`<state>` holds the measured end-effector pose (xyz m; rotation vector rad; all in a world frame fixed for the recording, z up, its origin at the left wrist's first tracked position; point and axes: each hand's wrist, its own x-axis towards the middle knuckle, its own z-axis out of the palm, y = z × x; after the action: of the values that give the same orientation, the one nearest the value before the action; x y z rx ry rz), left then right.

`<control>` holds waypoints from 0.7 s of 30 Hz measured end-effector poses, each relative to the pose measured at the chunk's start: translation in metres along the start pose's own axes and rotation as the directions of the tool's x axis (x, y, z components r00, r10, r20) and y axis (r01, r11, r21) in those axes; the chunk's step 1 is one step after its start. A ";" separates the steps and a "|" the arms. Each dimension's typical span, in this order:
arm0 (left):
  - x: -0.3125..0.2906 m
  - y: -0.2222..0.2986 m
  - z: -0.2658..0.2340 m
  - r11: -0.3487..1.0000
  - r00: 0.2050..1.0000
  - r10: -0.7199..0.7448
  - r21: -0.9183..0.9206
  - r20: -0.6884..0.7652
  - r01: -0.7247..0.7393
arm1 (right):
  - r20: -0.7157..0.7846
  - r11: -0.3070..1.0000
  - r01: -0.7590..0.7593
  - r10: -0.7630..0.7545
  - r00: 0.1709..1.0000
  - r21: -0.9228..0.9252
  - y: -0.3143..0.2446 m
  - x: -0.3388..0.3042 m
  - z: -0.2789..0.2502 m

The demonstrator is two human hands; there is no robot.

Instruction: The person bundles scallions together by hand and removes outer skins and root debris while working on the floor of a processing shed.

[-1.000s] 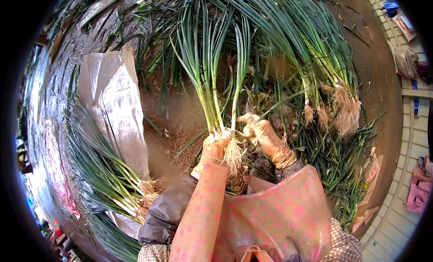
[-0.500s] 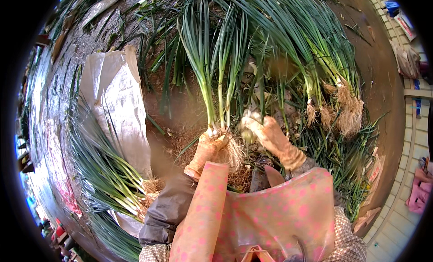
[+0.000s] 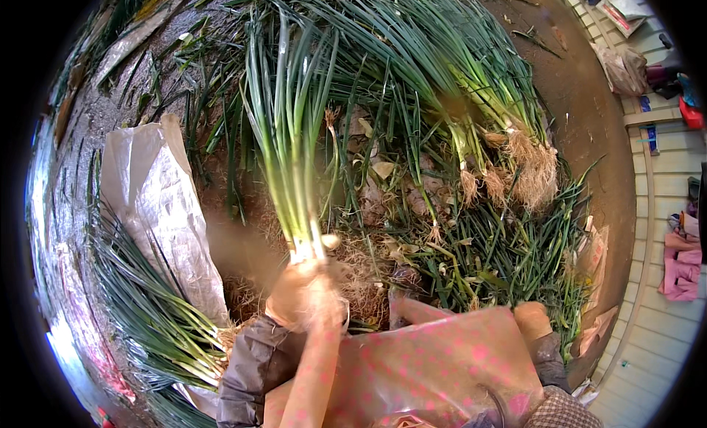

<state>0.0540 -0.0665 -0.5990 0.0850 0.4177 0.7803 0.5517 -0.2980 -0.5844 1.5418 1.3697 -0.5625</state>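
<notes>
A person's left hand in an orange-tan rubber glove (image 3: 302, 295), blurred by motion, is closed around the lower ends of a bunch of long green onions with white bases and dark green leaves (image 3: 294, 170). The bunch stands out beyond the glove, leaves pointing away from the person. Half a second ago its stalks were spread apart and pale roots hung beside the glove; now the stalks lie close together, and the glove and blur hide most of the roots.

The right hand, in a matching orange-tan rubber glove (image 3: 532, 321), was near the bunch in the earlier frame. Now it is well apart from it, down at the right edge of a tan plastic apron with pink spots (image 3: 442, 362). Its fingers are hidden, so how open it is, or whether it holds anything, cannot be told.

At left, a heap of green onions with tan roots (image 3: 158, 310) lies beside a crumpled whitish plastic sheet (image 3: 158, 207), both as before. At upper right, a large pile of green onions with bushy straw-coloured roots (image 3: 456, 82) also remains, above a scattered mat of loose green leaves (image 3: 508, 251).
</notes>
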 end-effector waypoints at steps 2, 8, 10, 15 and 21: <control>0.012 -0.017 -0.012 0.935 0.950 -0.086 0.304 -0.299 0.180 | -0.065 0.985 -0.037 0.049 0.997 0.167 -0.014 0.001 -0.066; 0.031 -0.032 0.016 0.985 0.985 0.010 0.172 -0.173 0.020 | -0.787 0.895 0.260 0.144 0.600 0.363 -0.140 0.143 -0.274; 0.044 -0.032 0.026 1.000 0.985 0.000 0.024 -0.174 0.005 | -0.539 0.886 0.213 0.048 0.841 0.411 -0.186 0.160 -0.306; 0.050 -0.010 -0.008 0.954 0.961 0.066 0.300 -0.268 0.018 | -0.806 0.730 0.600 -0.115 0.581 0.329 -0.225 0.120 -0.316; 0.108 -0.044 0.014 0.957 0.961 0.098 0.290 -0.260 -0.018 | -0.428 0.516 0.199 0.371 0.824 0.833 -0.082 0.225 -0.305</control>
<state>0.1572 -0.0218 -0.6319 0.2632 0.7927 0.7886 0.4588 0.0684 -0.6687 2.7916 1.4941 -0.8338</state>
